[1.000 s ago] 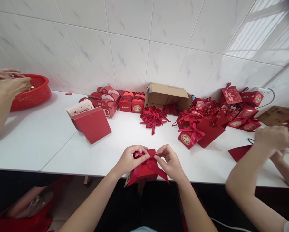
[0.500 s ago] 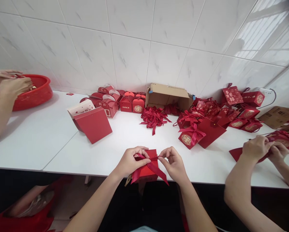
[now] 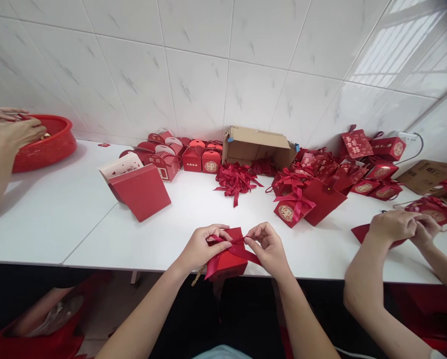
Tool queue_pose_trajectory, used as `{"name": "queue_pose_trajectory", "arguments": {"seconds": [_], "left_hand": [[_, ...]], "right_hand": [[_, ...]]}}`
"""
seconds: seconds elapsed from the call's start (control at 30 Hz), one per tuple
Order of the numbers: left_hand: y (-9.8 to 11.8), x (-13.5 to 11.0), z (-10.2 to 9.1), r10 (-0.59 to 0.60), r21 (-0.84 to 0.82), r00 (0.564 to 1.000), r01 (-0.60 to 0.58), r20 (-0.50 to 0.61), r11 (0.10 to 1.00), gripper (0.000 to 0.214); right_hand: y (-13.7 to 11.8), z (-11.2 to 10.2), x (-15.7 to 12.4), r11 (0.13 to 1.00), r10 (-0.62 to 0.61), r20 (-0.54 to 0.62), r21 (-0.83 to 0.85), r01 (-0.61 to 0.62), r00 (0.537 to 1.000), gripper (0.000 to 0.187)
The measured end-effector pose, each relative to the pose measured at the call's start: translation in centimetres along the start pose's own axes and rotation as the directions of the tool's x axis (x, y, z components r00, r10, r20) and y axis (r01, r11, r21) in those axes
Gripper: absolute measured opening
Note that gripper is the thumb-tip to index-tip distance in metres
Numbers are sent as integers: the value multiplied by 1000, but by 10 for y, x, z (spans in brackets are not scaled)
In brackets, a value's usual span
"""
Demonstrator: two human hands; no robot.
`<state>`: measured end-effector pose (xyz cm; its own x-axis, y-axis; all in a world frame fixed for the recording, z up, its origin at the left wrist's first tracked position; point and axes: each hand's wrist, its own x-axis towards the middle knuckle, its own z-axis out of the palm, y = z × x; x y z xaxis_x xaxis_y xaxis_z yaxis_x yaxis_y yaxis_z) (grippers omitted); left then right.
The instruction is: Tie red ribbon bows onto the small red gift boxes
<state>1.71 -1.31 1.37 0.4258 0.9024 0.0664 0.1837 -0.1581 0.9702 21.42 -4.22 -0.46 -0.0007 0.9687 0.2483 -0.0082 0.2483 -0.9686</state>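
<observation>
The box (image 3: 228, 263) sits at the near edge of the tabletop (image 3: 163, 224), between the left grip (image 3: 201, 247) and right grip (image 3: 270, 250), each pinched tight on the ribbon (image 3: 237, 248) across its top.

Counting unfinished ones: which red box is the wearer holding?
The red box nearest the camera, ribbon pinched by left hand and right hand; others lie farther back.

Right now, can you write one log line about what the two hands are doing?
left hand: pinches ribbon | right hand: pinches ribbon | small red box: under ribbon, at white table front edge
</observation>
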Motion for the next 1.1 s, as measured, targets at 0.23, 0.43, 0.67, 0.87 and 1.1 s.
{"name": "queue_pose_trajectory", "arguments": {"seconds": [0.23,0.43,0.67,0.87,1.1], "left_hand": [[-3,0,3,37,12,999,-37,-35,999,18],[-5,0,2,43,21,998,-42,-51,999,16],[2,4,4,87,51,996,-87,-16,995,16],[0,-10,-2,170,197,949,-119,-265,973,28],[-8,-47,1,-32,179,977,71,-211,981,32]], "right_hand": [[3,2,0,999,-3,-44,35,4,999,29],[5,3,-2,999,-11,-69,35,13,998,35],[-7,-9,3,994,-25,112,-105,37,993,21],[-33,-15,7,911,-110,143,-381,157,984,19],[-25,17,3,806,-162,207,-536,250,965,14]]}}
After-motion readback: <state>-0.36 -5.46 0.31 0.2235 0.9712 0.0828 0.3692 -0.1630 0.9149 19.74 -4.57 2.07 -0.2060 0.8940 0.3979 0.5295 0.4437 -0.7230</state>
